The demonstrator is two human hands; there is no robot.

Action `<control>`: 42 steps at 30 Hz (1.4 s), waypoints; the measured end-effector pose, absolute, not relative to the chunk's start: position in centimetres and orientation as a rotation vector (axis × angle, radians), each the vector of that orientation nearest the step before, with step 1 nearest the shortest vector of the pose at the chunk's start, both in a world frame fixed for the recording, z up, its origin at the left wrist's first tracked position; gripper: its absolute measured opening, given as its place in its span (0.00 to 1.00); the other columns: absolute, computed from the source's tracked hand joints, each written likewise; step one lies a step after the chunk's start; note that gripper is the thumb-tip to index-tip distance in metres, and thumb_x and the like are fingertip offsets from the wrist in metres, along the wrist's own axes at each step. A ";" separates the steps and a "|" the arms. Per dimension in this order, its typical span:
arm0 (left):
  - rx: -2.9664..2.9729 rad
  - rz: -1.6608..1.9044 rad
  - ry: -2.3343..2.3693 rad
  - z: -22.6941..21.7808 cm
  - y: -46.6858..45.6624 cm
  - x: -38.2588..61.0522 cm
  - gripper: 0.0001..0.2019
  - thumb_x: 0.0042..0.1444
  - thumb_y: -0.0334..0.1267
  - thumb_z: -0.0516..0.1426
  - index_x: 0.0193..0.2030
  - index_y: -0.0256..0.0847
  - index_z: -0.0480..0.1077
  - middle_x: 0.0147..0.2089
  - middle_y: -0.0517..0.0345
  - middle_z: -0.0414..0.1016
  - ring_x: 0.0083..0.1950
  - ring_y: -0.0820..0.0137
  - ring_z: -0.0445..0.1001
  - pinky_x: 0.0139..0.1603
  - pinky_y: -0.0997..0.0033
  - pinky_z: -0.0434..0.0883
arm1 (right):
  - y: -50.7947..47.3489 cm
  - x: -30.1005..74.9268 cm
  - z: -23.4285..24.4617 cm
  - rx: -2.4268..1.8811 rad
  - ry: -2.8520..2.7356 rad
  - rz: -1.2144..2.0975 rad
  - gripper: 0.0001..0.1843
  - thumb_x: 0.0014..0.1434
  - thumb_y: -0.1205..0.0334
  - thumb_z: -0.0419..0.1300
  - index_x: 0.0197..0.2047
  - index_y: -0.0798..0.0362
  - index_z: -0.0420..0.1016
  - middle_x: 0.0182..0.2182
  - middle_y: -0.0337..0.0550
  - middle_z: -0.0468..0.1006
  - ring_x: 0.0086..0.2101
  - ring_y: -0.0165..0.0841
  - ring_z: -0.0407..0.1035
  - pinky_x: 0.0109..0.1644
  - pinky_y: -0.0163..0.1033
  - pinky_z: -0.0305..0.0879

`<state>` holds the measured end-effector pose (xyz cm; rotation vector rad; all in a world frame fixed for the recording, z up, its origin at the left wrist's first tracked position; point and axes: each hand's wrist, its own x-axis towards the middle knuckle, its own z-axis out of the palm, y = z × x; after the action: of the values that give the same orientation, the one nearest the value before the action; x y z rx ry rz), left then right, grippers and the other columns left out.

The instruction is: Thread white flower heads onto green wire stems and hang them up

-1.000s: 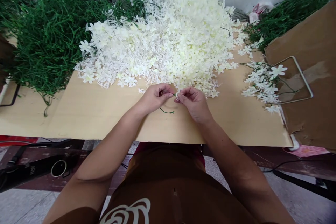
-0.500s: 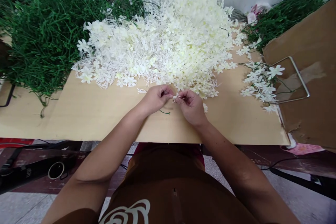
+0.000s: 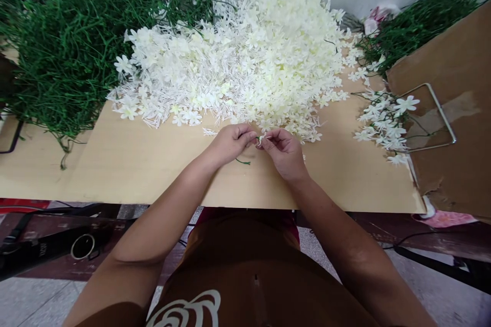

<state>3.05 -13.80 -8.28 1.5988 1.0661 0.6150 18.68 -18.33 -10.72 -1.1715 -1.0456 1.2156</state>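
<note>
My left hand (image 3: 235, 143) is closed in a pinch on a green artificial stem (image 3: 243, 162), whose lower end sticks out below the fingers. My right hand (image 3: 284, 152) pinches a small white artificial flower (image 3: 261, 140) close to the left fingertips. Stem tip and flower meet between the two hands; the fingers partly hide how they join. Just beyond the hands spreads a big heap of white flowers (image 3: 284, 51), with loose white stamens (image 3: 209, 132) at its near edge.
Green stems (image 3: 69, 51) are piled at the left, and more stems (image 3: 425, 25) lie at the back right. Flowers on stems (image 3: 383, 120) rest by a metal wire frame (image 3: 439, 107) against a cardboard box (image 3: 456, 82). The tabletop (image 3: 126, 168) ends close to my body.
Green now shows between the left fingertips and the white flower. Both hands stay nearly in place, the right shifted slightly to the right.
</note>
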 end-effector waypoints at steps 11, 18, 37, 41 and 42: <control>1.556 0.657 1.090 -8.6 -14.1 3.8 0.11 0.57 0.37 0.53 0.23 0.40 0.64 0.21 0.65 0.61 0.26 0.74 0.59 0.33 0.72 0.60 | -18.6 18.3 -11.1 -1.220 -1.067 1.149 0.22 0.45 0.42 0.70 0.30 0.50 0.70 0.28 0.38 0.76 0.31 0.30 0.72 0.41 0.41 0.72; 1.532 0.692 1.053 -8.9 -14.1 3.9 0.11 0.56 0.35 0.53 0.23 0.40 0.62 0.20 0.66 0.59 0.24 0.76 0.56 0.29 0.74 0.58 | -18.5 17.8 -11.2 -1.217 -1.067 1.079 0.17 0.49 0.48 0.69 0.31 0.50 0.69 0.28 0.37 0.75 0.31 0.30 0.71 0.41 0.40 0.70; 1.620 0.593 0.843 -8.3 -13.7 3.2 0.18 0.60 0.48 0.54 0.24 0.39 0.67 0.25 0.60 0.69 0.32 0.72 0.69 0.38 0.72 0.67 | -17.8 19.6 -10.5 -1.135 -0.991 1.352 0.23 0.40 0.43 0.74 0.29 0.50 0.72 0.23 0.34 0.76 0.27 0.29 0.72 0.38 0.40 0.73; 1.592 0.599 0.835 -8.5 -13.7 3.1 0.15 0.61 0.46 0.53 0.29 0.38 0.70 0.28 0.59 0.71 0.33 0.73 0.69 0.39 0.72 0.67 | -17.8 19.4 -10.5 -1.122 -0.961 1.363 0.22 0.40 0.46 0.74 0.29 0.51 0.72 0.23 0.34 0.77 0.26 0.28 0.73 0.39 0.40 0.74; 1.585 0.607 0.840 -8.6 -13.7 3.1 0.14 0.60 0.45 0.53 0.29 0.38 0.70 0.28 0.59 0.71 0.33 0.73 0.69 0.39 0.72 0.67 | -17.8 19.3 -10.5 -1.123 -0.967 1.358 0.22 0.40 0.47 0.75 0.29 0.51 0.73 0.23 0.34 0.77 0.26 0.28 0.73 0.39 0.40 0.74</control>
<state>3.14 -13.73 -8.62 1.5851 0.8401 0.6071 19.29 -17.80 -10.50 -1.1229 -0.9668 1.3576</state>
